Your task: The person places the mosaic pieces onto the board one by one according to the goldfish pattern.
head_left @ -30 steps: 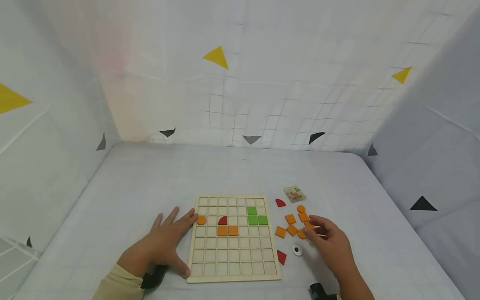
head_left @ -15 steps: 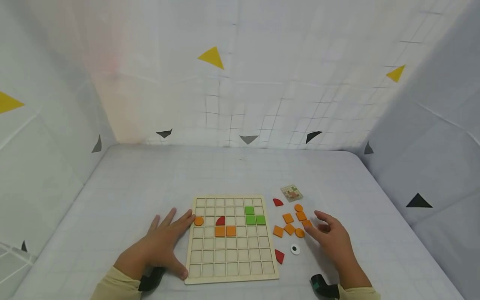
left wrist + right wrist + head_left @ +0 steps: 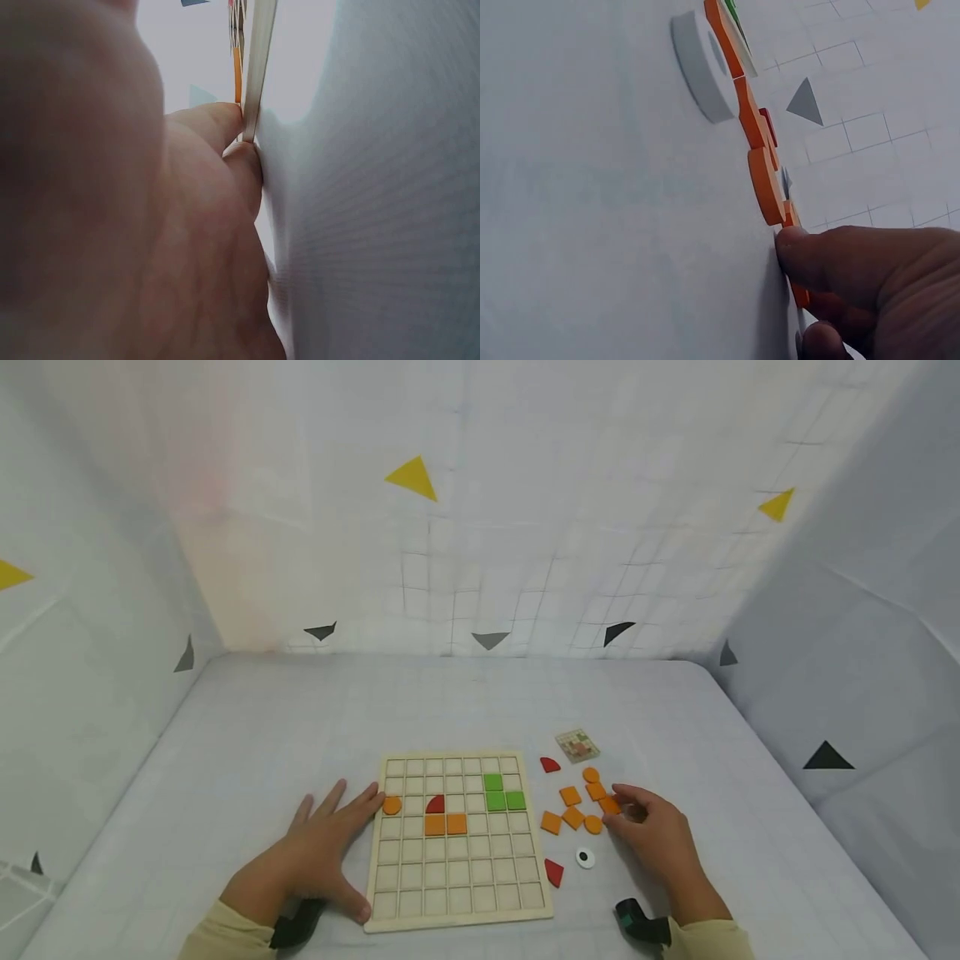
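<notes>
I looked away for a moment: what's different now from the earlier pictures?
The right hand, spread wider half a second ago, has closed in to pinch an orange tile beside the board. The left hand stays at the board's edge; the pieces on it are unmoved.

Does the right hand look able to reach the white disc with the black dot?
Probably yes: only bare tabletop shows between the right hand and the white disc, though that hand's fingers are at an orange square tile.

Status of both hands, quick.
Left hand: open, touching the edge of the wooden grid board.
Right hand: thumb and index finger at an orange tile; cannot tell if gripped.
</notes>
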{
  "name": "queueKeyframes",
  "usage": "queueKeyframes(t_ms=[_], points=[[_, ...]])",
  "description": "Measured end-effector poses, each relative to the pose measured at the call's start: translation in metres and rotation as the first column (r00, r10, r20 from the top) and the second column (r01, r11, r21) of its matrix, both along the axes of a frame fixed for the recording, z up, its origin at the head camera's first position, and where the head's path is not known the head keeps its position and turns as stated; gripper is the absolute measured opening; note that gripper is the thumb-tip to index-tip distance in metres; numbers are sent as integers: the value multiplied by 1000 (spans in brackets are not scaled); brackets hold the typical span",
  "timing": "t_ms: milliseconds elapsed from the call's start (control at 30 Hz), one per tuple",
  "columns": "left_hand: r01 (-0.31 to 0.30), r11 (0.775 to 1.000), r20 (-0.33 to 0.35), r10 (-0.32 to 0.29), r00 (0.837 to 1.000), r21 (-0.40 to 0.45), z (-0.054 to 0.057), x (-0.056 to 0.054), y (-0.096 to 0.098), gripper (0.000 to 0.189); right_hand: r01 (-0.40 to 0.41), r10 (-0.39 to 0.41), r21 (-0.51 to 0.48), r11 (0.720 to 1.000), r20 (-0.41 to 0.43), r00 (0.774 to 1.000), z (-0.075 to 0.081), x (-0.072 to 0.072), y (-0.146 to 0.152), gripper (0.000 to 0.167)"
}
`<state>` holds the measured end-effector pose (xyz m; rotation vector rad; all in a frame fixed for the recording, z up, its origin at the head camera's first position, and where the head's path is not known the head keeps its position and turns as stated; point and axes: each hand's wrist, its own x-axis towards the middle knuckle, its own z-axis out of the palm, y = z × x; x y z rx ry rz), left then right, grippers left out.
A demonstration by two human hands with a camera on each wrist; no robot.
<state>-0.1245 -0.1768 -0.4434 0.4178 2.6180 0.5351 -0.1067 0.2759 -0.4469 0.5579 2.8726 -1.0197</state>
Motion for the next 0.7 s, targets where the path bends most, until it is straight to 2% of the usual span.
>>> queueKeyframes(t_ms=[200, 400, 500, 600, 700], points=[[16, 1000, -17, -16, 1000, 1, -1, 2, -1, 152, 35, -35, 15, 999, -7, 999, -2, 1, -6, 48], [14, 1000, -23, -13, 1000, 22, 1, 4, -4, 151, 44, -43, 36, 998, -23, 999, 1, -2, -9, 50], [15, 1000, -24, -15, 1000, 20, -1, 2, -4, 150, 47, -47, -5, 999, -22, 999, 2, -1, -11, 49], [21, 1000, -31, -20, 999, 23, -3, 2, -4, 150, -3, 0, -60, 998, -56, 998, 5, 0, -14, 46], [19, 999, -30, -19, 999, 26, -3, 2, -4, 150, -93, 80, -105, 990, -123, 989, 10, 2, -20, 43]])
